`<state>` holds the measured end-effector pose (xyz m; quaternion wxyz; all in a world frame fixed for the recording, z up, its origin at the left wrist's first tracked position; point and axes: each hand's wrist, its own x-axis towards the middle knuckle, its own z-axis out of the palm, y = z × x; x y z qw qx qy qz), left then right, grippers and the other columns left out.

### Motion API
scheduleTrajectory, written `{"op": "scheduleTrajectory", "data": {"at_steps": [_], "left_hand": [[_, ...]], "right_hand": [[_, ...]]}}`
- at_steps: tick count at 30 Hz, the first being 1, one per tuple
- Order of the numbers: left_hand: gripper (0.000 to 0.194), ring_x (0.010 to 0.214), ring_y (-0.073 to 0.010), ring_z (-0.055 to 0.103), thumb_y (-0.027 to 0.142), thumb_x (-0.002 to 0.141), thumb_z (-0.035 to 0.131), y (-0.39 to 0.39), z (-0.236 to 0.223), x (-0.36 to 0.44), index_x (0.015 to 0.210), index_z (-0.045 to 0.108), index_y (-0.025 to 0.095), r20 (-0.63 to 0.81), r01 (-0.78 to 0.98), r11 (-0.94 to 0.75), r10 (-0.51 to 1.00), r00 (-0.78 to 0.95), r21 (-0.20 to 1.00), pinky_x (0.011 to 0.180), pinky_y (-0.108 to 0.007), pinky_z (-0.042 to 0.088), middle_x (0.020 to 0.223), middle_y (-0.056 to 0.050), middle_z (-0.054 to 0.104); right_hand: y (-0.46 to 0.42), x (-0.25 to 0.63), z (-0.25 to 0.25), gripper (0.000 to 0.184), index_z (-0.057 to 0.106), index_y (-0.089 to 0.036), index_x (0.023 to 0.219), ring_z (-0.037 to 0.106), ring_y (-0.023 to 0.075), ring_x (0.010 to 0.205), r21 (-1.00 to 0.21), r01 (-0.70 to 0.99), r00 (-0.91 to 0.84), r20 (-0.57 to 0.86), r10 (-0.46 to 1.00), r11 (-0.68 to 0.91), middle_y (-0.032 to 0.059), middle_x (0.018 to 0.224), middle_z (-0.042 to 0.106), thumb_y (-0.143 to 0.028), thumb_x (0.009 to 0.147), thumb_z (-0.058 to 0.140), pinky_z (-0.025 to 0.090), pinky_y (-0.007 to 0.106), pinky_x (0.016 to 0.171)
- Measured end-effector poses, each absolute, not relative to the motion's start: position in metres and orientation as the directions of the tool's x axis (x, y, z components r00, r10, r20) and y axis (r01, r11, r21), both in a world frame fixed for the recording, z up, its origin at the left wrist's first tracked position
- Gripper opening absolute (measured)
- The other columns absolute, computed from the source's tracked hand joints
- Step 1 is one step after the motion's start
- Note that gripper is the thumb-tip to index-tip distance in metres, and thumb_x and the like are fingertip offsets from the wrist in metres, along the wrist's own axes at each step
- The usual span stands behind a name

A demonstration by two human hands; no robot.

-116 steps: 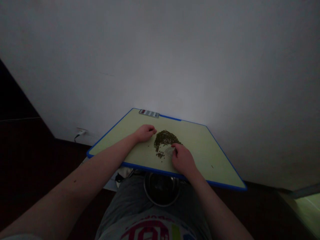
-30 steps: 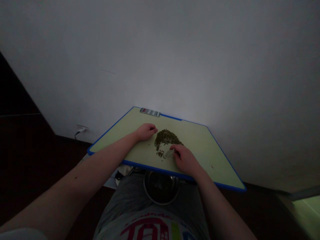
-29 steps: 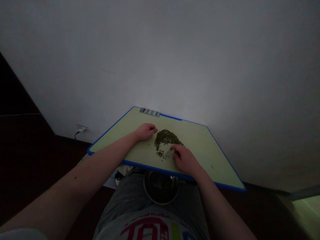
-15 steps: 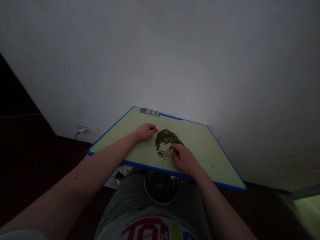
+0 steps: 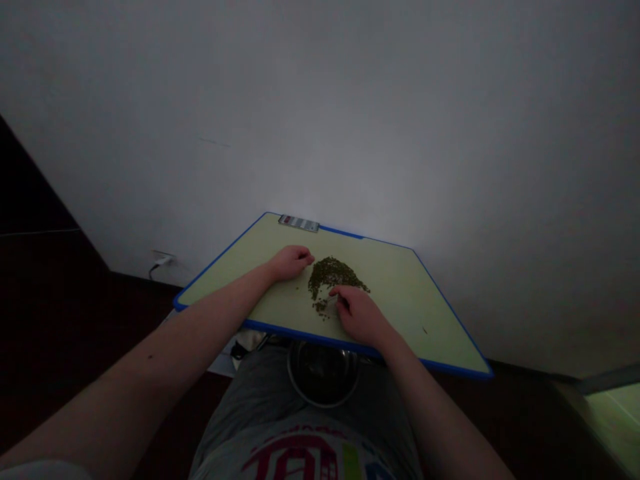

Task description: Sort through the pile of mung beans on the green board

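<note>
A pile of small green-brown beans lies on a pale yellow board with a blue rim. My left hand rests on the board just left of the pile, its fingers curled closed; whatever they hold, if anything, is hidden. At the pile's near right edge, my right hand has its index finger reaching over the beans and the other fingers curled in. Its fingertips touch or hover just above a few loose beans, and I cannot make out anything in its grip. A shiny metal bowl sits on my lap under the board's near edge.
A phone with a lit screen lies at the board's far edge, close to the pale wall. A dark speck is on the board's right side. On the left, a plug with a cord sits in a wall socket.
My right hand has shifted a little left, its index finger now farther over the beans. My left hand stays in place, and the pile looks much the same.
</note>
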<state>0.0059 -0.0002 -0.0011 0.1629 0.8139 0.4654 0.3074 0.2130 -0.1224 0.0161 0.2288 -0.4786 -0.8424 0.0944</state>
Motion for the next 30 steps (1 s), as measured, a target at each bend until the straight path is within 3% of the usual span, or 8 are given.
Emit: {"op": "scheduleTrajectory", "data": {"at_steps": [18,30], "left_hand": [[0.034,0.053,-0.0103,0.042,0.042,0.077,0.041,0.002,-0.003,0.006,0.066,0.059,0.015,0.336,0.654,-0.498,0.867,0.367,0.57,0.051,-0.023,0.029,0.053,0.002,0.049],[0.033,0.054,-0.0107,0.042,0.04,0.077,0.041,0.0,-0.001,0.006,0.067,0.059,0.015,0.338,0.661,-0.507,0.862,0.378,0.553,0.052,-0.023,0.029,0.054,0.001,0.049]], "right_hand": [[-0.136,0.209,0.023,0.029,0.056,-0.017,0.1,0.052,0.016,0.092,-0.453,0.664,-0.556,0.233,0.798,0.594,0.0063,0.098,0.06,-0.007,0.074,0.046,0.037,0.029,0.085],[-0.151,0.214,0.02,0.029,0.054,-0.018,0.103,0.051,0.0157,0.09,-0.515,0.667,-0.508,0.213,0.834,0.538,0.0064,0.1,0.059,-0.008,0.078,0.043,0.038,0.03,0.082]]}}
